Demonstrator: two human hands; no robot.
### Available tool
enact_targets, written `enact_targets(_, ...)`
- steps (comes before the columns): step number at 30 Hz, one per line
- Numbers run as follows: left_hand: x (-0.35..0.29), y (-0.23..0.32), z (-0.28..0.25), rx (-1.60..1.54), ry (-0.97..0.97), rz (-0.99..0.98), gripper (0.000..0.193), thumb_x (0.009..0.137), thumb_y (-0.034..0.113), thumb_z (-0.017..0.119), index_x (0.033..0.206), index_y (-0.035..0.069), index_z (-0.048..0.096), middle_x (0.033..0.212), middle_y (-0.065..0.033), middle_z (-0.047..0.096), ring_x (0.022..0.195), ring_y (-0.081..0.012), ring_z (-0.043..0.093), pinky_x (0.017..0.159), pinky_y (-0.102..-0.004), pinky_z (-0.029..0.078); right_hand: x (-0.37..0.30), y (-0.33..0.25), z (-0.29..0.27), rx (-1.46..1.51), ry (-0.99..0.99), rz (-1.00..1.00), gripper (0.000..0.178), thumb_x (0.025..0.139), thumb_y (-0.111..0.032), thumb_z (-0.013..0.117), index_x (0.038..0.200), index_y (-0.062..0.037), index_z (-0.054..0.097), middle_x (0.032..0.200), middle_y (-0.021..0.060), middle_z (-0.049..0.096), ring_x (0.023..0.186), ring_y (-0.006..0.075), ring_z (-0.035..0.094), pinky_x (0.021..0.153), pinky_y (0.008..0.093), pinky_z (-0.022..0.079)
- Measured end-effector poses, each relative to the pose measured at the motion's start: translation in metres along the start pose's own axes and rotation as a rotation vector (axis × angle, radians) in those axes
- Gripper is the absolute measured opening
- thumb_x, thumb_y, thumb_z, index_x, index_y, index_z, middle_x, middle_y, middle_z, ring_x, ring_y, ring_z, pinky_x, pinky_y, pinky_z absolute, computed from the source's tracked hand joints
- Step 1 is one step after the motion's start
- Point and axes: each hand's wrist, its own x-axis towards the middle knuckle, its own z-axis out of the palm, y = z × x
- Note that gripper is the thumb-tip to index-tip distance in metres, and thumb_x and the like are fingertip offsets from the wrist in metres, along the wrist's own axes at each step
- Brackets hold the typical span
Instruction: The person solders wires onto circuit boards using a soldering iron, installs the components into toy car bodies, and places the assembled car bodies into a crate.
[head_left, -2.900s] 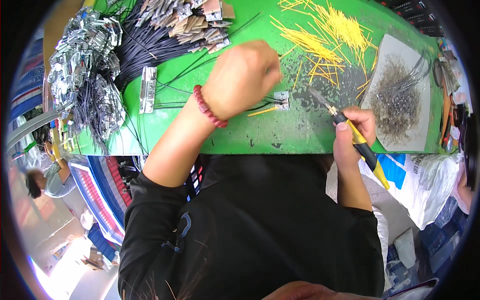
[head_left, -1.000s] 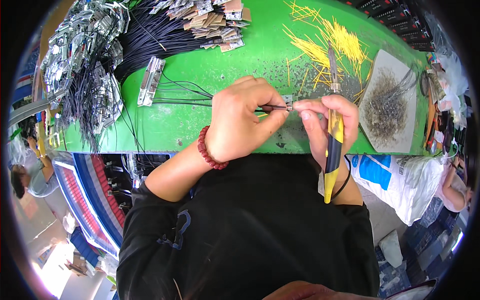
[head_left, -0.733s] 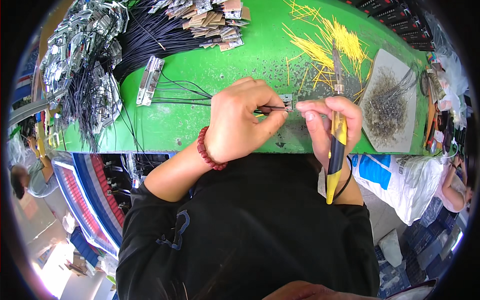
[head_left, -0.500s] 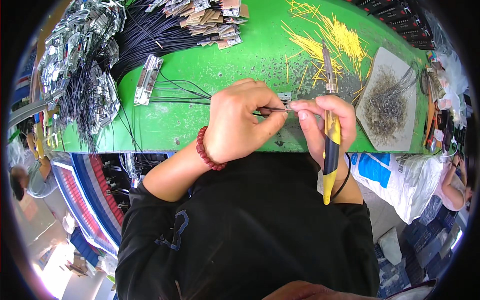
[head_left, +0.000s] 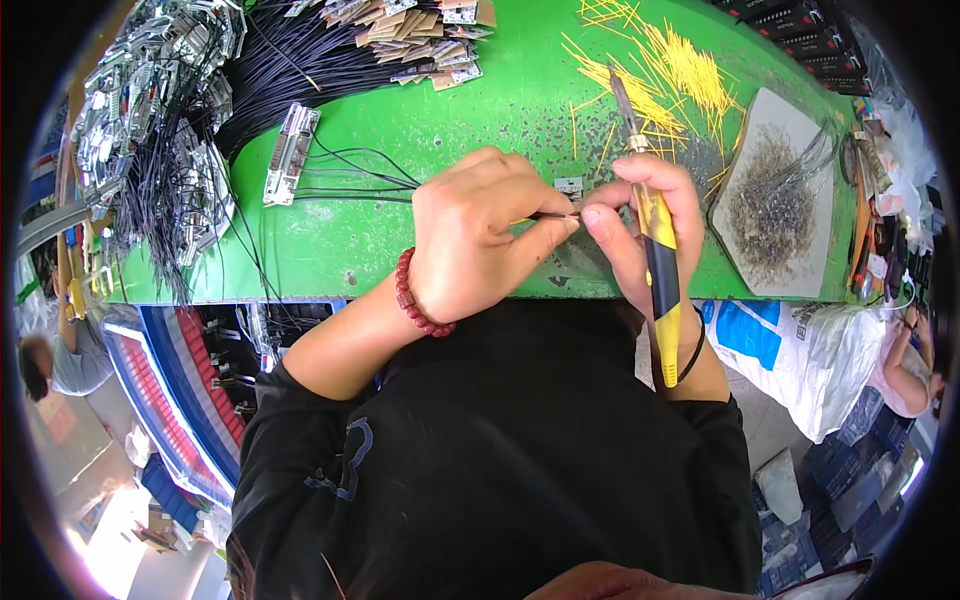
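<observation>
My left hand, with a dark red bead bracelet at the wrist, pinches thin black wires between thumb and forefinger. Those wires run left to a silver, slotted metal part on the green table. In my right hand is a yellow-and-black soldering iron, its metal tip angled up and away to the left. The right thumb and fingertips are close to the wire ends; whether they touch them I cannot tell. Just beyond the fingertips lies a small silver piece.
Thin yellow strands are scattered beyond the iron. A grey slab with dark debris and fine wires lies right. Silver parts with black wires are heaped left, bundled black wires behind. Other people are at both sides.
The soldering iron's tip has swung left. My right fingers have shifted and opened slightly near the wire ends, while my left hand keeps its pinch with little movement.
</observation>
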Motion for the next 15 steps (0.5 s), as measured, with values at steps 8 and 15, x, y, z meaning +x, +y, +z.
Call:
enact_targets(8, -0.001, 0.0, 0.0, -0.02, 0.002, -0.063, 0.011, 0.071, 0.008, 0.075, 0.076, 0.008, 0.066, 0.072, -0.005, 0.063, 0.068, -0.0252, 0.059, 0.061, -0.0339, 0.047, 0.006, 0.015, -0.027, -0.16, -0.039, -0.105, 0.032, 0.088, -0.002, 0.065, 0.116, -0.0026, 0.05, 0.079, 0.0078, 0.064, 0.071, 0.0122, 0.061, 0.066, 0.0253, 0.049)
enact_targets(15, -0.004, -0.002, 0.0, 0.036, -0.006, -0.048, 0.012, 0.071, 0.008, 0.074, 0.076, 0.008, 0.064, 0.074, -0.0055, 0.063, 0.07, -0.0256, 0.059, 0.061, -0.0347, 0.047, 0.039, 0.019, -0.035, -0.743, -0.545, -0.474, 0.031, 0.076, -0.012, 0.063, 0.107, -0.0155, 0.062, 0.079, 0.0021, 0.063, 0.083, 0.0251, 0.059, 0.072, 0.0362, 0.045)
